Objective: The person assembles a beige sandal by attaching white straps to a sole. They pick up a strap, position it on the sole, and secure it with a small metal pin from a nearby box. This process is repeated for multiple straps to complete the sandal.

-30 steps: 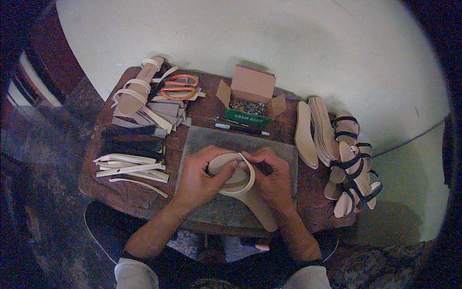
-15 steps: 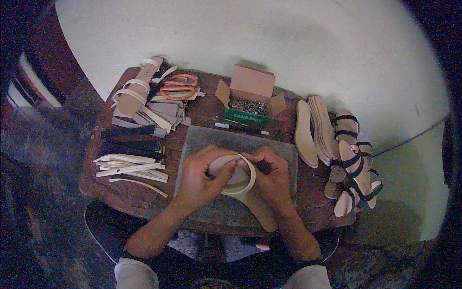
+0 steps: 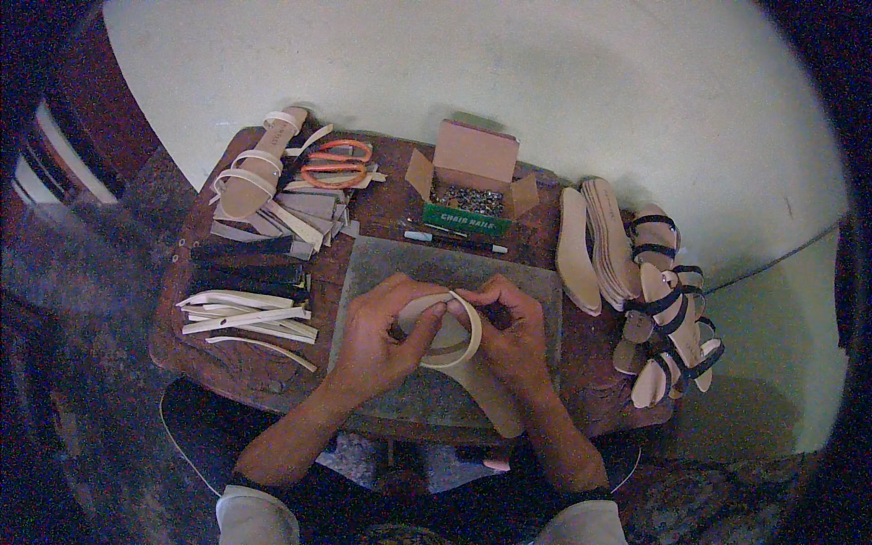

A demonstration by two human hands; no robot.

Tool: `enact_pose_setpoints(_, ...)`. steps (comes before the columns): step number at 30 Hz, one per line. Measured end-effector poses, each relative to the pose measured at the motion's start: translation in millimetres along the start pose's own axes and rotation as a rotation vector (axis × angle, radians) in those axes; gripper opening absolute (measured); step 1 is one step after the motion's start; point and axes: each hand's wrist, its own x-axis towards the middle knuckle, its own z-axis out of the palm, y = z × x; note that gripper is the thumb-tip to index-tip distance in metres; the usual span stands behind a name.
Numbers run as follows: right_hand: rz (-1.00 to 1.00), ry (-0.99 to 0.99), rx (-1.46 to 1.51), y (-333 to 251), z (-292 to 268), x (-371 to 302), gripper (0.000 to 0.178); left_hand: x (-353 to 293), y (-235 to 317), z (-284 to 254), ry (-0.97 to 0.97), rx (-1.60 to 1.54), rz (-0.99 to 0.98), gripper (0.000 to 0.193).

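A beige shoe sole (image 3: pixel 486 397) lies aslant on the dark grey mat (image 3: pixel 377 263), its heel end toward me. Over its far part a cream strap (image 3: pixel 475 331) curves up in a loop. My left hand (image 3: pixel 386 327) is closed at the sole's far left side, with thumb and fingers pinching the strap near its upper end. From the other side my right hand (image 3: pixel 510 322) pinches the strap close to the left thumb. Both sets of fingertips nearly meet at the top of the loop. Hands cover parts of the sole's edges.
Cream straps (image 3: pixel 250 313), dark strips (image 3: pixel 245 272) and a white-strapped sandal (image 3: pixel 250 182) lie left, near orange-handled scissors (image 3: pixel 336 168). An open green box of nails (image 3: pixel 468 213) stands behind a marker (image 3: pixel 454 241). Stacked soles (image 3: pixel 604 241) and black-strapped sandals (image 3: pixel 668 309) lie right.
Both hands stay in nearly the same place on the strap. The left thumb and the loop have shifted very slightly; nothing has been let go.
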Motion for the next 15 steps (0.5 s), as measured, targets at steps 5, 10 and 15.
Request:
enact_pose_setpoints(5, 0.038, -0.005, -0.002, -6, 1, -1, 0.01, 0, 1, -2, -0.02, 0.028, 0.027, 0.016)
enact_pose_setpoints(10, 0.051, -0.018, 0.027, -1, -2, 1, 0.014, -2, 1, 2, -0.006, -0.093, -0.153, 0.018)
enact_pose_setpoints(15, 0.073, -0.013, 0.035, 2, -4, 3, 0.02, 0, 9, 5, -0.008, -0.363, -0.489, 0.021)
